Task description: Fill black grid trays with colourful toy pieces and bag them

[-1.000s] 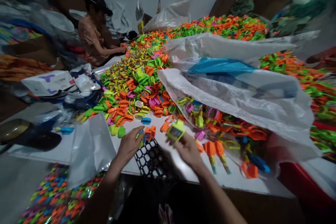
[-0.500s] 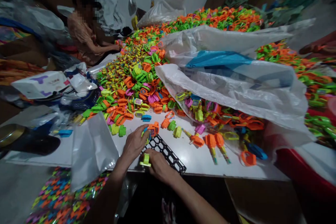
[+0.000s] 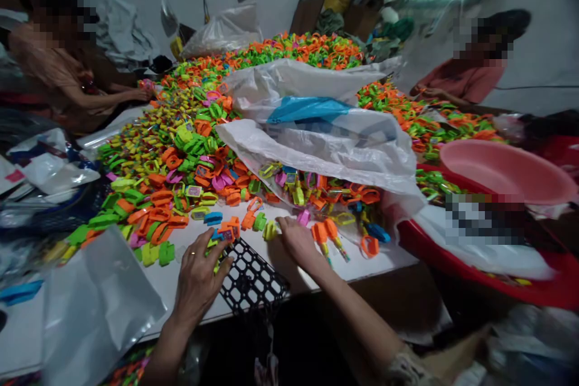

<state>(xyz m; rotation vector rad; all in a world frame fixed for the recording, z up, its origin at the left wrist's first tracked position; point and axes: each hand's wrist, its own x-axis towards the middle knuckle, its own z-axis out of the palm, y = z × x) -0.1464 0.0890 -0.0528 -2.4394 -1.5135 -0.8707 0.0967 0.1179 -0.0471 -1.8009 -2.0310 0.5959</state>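
Observation:
My left hand point(image 3: 198, 278) rests on the white table point(image 3: 316, 268), its fingers curled around small orange and blue plastic toy pieces point(image 3: 225, 233) at the top of a black lattice tray point(image 3: 251, 278). My right hand point(image 3: 297, 240) reaches forward over the table, fingertips at a yellow-green piece point(image 3: 269, 230) beside a green one point(image 3: 259, 221). Whether the right fingers grip it is hidden. A great heap of orange, green, pink and yellow plastic pieces point(image 3: 190, 151) covers the table beyond both hands.
A large clear and white plastic bag point(image 3: 325, 145) spills pieces at centre. A clear plastic sheet point(image 3: 94, 301) lies at front left. A pink basin point(image 3: 504, 170) over a red tub point(image 3: 497, 271) stands right. One person's arm point(image 3: 108, 96) works at far left, another person point(image 3: 465, 78) at far right.
The view has swung right. My right hand left the tray's near edge, where it held a yellow-green piece, and reached forward to the loose pieces. My left hand stays at the tray's top.

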